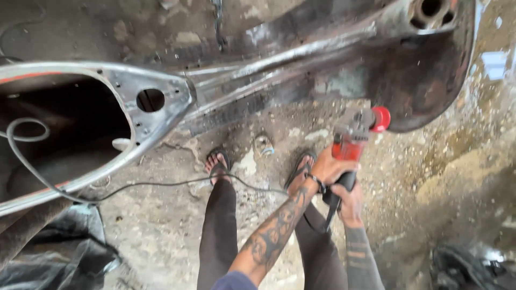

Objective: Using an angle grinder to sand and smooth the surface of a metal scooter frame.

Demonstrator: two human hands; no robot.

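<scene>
Bodywork: a stripped, bare-metal car body shell (161,102) is seen from nine to one o'clock, a round hole near its corner. A black power cord (134,185) is trailed across the dusty concrete floor (161,225) past two sandalled feet (217,164). At three o'clock a red angle grinder (352,142) is held close under the shell. The left hand (328,169) is wrapped around its red body; the right hand (349,201) is closed on the black rear handle. The tool is judged rigid and fairly heavy, best gripped two-handed as shown.
</scene>
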